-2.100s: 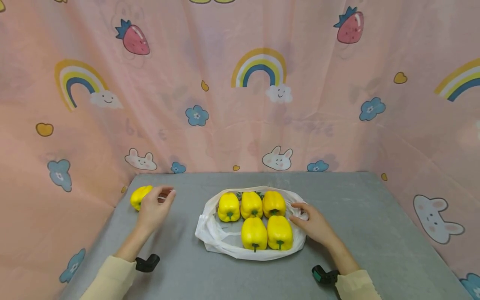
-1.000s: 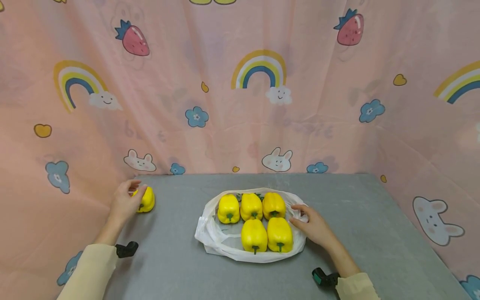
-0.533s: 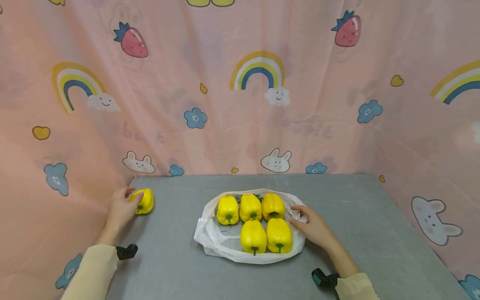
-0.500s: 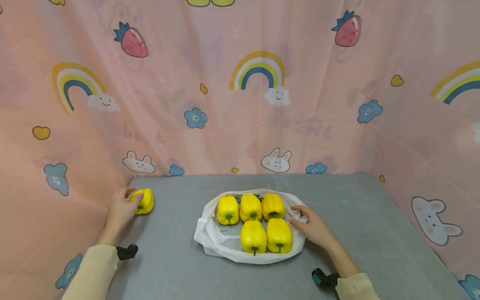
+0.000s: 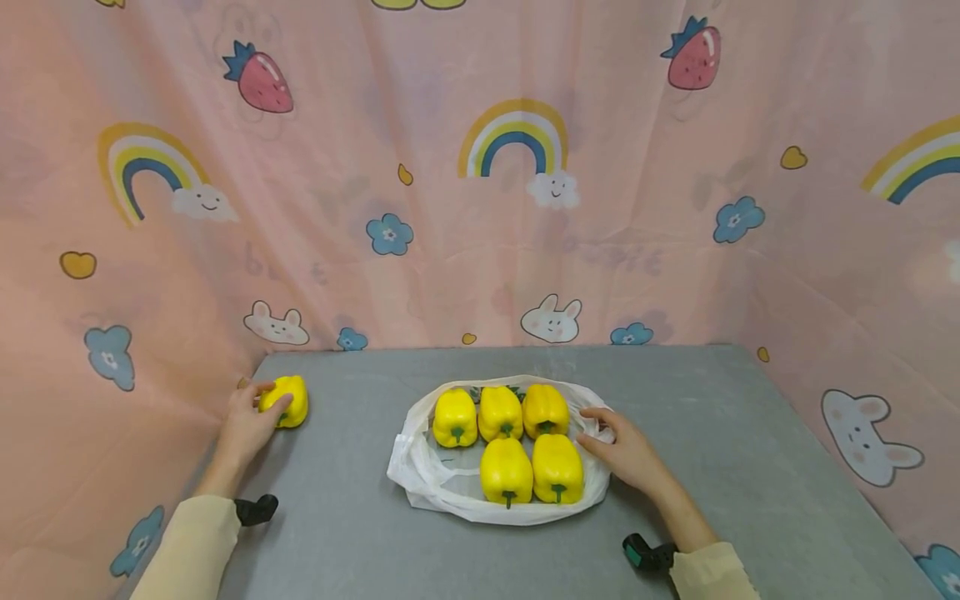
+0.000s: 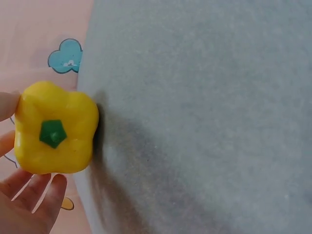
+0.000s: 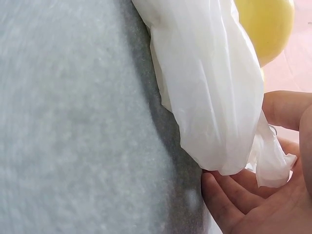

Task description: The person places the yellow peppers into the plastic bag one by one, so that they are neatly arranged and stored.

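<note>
A yellow bell pepper (image 5: pixel 294 402) stands by itself at the table's far left. My left hand (image 5: pixel 249 423) holds it from its left side, thumb in front and fingers behind. In the left wrist view the green stem of this bell pepper (image 6: pixel 78 146) faces the camera, with thumb and fingers at its edge. At the middle, a white plastic bag (image 5: pixel 427 483) lies with its mouth wide, several yellow bell peppers (image 5: pixel 507 472) inside. My right hand (image 5: pixel 626 448) pinches the bag's right rim; in the right wrist view the white film (image 7: pixel 209 97) passes between thumb and fingers.
The grey table (image 5: pixel 360 542) reaches back to a pink patterned curtain (image 5: pixel 465 267), which also hangs along the left and right sides. A black wrist device (image 5: pixel 257 509) sits on the left wrist, another black device (image 5: pixel 648 553) on the right.
My left hand has gone from the right of the lone bell pepper to its left, and its thumb and fingers have come around it. The right hand stays at the bag's rim.
</note>
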`<state>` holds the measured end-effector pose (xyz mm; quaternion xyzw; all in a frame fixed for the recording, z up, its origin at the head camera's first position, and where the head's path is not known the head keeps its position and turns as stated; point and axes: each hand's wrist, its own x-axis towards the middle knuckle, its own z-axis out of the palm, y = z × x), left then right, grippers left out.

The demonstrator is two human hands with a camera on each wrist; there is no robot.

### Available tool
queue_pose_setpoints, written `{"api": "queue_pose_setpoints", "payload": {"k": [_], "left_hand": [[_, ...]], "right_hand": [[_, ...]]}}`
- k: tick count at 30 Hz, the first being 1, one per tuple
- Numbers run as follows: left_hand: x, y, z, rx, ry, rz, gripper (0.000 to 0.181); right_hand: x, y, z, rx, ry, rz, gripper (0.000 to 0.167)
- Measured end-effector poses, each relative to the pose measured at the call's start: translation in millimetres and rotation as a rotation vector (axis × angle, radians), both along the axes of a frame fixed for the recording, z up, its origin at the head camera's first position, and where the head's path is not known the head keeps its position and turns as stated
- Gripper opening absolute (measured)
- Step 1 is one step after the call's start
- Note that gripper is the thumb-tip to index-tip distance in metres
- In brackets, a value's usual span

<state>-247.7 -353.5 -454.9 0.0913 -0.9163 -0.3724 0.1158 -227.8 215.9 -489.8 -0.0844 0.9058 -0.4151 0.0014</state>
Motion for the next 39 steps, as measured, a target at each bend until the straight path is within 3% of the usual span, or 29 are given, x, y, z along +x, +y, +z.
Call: {"api": "queue_pose_setpoints", "payload": {"k": [8,14,23,39], "left_hand": [[1.9,-2.4,-0.6,-0.024,-0.08,-0.056,0.067],[4.0,-0.1,-3.1,-0.034,-0.049,-0.057,0.065],[3.4,4.0,-5.7,0.036,-0.032,-0.04,0.066],[-0.7,38.5,-1.7,-0.004,-0.013,-0.138,0.062]], "right_hand": [[-0.3,-1.3,-0.8,-0.002,0.006,0.006,0.049],[-1.2,-0.6,-0.2,0.008,-0.01,0.006,0.048],[1.5,-1.5,2.7,0.005,-0.009,0.015,0.047],[0.2,-1.3,1.1,0.008,-0.021,0.001,0.048]]}}
